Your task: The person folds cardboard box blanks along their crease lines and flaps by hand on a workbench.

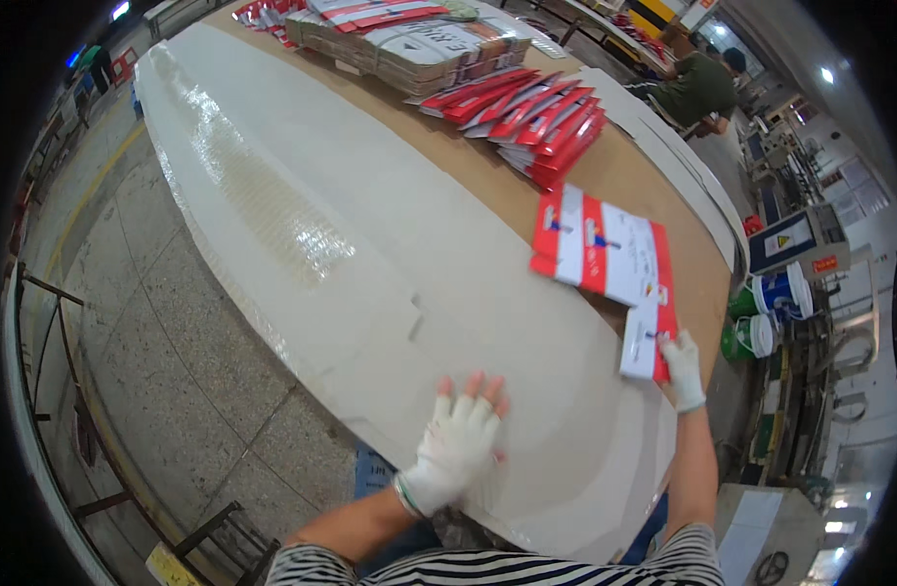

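Note:
My left hand (pixel 458 444), in a white glove with bare fingertips, is over the near part of the pale board covering the table (pixel 360 283). Its fingers are spread and nothing is in them. On the right, my right hand (pixel 683 371), gloved the same way, grips the edge of a small red-and-white printed piece (pixel 641 344), thumb on top. Just beyond it, partly under or against its far end, lie larger red-and-white printed pieces (pixel 604 244). Whether these are joined to the held piece I cannot tell.
A fanned pile of red-and-white packets (pixel 546 122) lies farther back, beside a stack of flattened cardboard (pixel 409 49). Brown board (pixel 697 239) covers the table's right side. Buckets (pixel 782 293) stand at the right. A person in dark green (pixel 697 90) sits at the far right.

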`<state>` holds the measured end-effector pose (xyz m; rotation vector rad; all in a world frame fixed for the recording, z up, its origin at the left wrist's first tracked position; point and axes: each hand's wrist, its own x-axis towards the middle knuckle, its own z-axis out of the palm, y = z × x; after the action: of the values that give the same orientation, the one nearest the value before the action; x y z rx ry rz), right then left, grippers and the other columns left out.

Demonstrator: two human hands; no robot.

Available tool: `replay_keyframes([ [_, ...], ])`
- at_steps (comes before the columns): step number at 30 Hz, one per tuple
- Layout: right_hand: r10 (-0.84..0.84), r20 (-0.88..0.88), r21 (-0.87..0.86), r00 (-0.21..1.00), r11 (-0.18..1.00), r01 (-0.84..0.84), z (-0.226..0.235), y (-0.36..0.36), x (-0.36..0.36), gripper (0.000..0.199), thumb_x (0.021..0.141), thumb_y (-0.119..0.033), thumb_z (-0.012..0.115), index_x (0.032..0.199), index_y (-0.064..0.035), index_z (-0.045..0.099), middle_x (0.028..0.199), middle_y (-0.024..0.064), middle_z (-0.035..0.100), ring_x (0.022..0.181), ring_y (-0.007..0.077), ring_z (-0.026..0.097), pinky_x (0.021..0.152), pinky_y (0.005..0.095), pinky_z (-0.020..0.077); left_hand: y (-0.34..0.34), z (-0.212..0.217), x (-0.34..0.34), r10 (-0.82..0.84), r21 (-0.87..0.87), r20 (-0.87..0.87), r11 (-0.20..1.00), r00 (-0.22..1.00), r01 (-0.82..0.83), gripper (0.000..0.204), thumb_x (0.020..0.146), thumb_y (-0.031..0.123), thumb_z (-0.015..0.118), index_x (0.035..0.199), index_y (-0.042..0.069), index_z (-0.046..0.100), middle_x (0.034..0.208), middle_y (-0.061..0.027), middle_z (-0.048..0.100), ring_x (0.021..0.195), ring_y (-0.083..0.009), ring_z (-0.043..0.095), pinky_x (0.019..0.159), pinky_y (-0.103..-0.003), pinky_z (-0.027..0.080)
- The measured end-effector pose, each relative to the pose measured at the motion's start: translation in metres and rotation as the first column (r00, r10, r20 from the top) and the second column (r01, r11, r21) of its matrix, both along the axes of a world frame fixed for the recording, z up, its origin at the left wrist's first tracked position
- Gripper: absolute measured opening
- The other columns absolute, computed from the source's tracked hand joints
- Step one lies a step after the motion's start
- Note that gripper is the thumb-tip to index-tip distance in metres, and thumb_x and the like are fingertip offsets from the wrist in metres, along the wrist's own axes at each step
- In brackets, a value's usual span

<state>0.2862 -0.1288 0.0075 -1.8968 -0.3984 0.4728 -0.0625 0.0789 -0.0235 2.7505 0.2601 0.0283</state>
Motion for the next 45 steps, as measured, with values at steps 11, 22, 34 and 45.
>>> replay_keyframes([
  [11,0.141,0.036,-0.105,0.989,0.985,-0.137,-0.076,0.310,0.146,0.044,0.091,-0.020,0.057,0.126,0.0044,0.050,0.100,0.0133,0.065,0.079,0.0229,0.064,0.068,0.0341,0.0510,-0.007,-0.004,-0.010,-0.033,-0.144,-0.056,0.989,0.998,0.024,0.082,0.076,0.048,0.067,0.143,0.009,0.042,0.156,-0.0114,0.026,0.146,-0.0306,0.020,0.114,-0.061,0.013],
  [22,0.777,0.076,-0.668,0.625,0.505,-0.546,0.067,-0.107,-0.162,0.096,0.064,-0.018,0.081,0.146,-0.0040,0.033,0.139,0.0184,0.043,0.131,0.0304,0.042,0.106,0.0400,0.0364,0.002,0.012,0.001,-0.034,0.078,0.042,0.997,0.999,0.030,0.079,0.079,0.044,0.067,0.143,0.007,0.040,0.154,-0.0141,0.028,0.144,-0.0332,0.021,0.115,-0.057,0.016],
  [34,0.824,0.298,-0.799,0.481,0.491,-0.346,0.023,-0.262,-0.274,0.056,0.077,0.000,0.057,0.132,-0.0088,0.055,0.138,0.0134,0.052,0.128,0.0342,0.048,0.106,0.0455,0.0381,-0.007,-0.003,0.001,-0.066,0.193,-0.041,0.979,0.997,0.073,0.079,0.081,0.051,0.065,0.144,0.009,0.039,0.155,-0.0127,0.027,0.144,-0.0341,0.021,0.115,-0.055,0.018],
  [45,0.343,0.611,-0.448,0.713,0.893,-0.046,0.013,-0.287,-0.262,0.038,0.083,0.006,0.050,0.116,-0.0017,0.064,0.120,0.0167,0.063,0.116,0.0332,0.057,0.103,0.0408,0.0404,-0.051,0.006,0.015,-0.524,0.058,0.073,0.852,0.849,0.521,0.040,0.078,0.025,0.066,0.113,0.007,0.061,0.121,-0.0087,0.057,0.116,-0.0274,0.052,0.098,-0.040,0.045],
])
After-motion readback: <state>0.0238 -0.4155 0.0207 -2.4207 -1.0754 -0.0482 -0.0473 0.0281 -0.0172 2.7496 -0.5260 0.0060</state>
